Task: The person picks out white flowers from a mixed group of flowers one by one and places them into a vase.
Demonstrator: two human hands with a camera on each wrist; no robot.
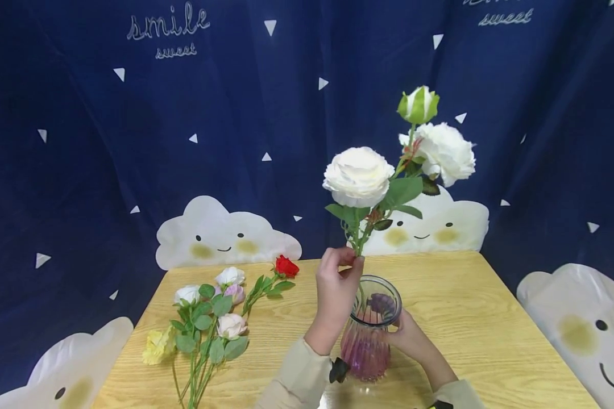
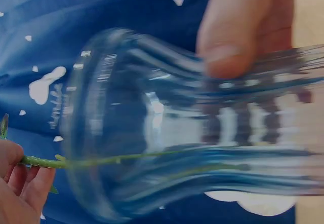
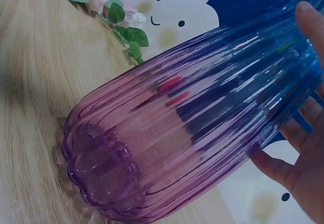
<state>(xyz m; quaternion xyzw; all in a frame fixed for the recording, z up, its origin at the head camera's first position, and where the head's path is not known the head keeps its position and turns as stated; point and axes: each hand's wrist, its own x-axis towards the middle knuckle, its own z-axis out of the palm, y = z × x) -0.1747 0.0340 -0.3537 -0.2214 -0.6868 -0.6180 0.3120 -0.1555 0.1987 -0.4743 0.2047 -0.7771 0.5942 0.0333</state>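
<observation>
My left hand (image 1: 339, 284) pinches the green stem (image 2: 38, 161) of a spray of white artificial flowers just above the vase mouth. The spray carries a full white bloom (image 1: 359, 177), a second one (image 1: 446, 152) behind to the right, and a green-and-white bud (image 1: 418, 105) on top. Below the fingers, the stem passes through the mouth into the glass vase (image 1: 366, 346), which is ribbed, bluish at the neck and purple at the base. Around the vase's right side, my right hand (image 1: 406, 336) grips it, thumb and fingers spread on the glass (image 3: 202, 117).
Several artificial flowers lie at the table's left: white and pink roses (image 1: 231, 326), a yellow flower (image 1: 158, 345) and a red rose (image 1: 286, 266). The wooden table (image 1: 455, 295) ends at a dark blue curtain (image 1: 225, 113) with cloud faces.
</observation>
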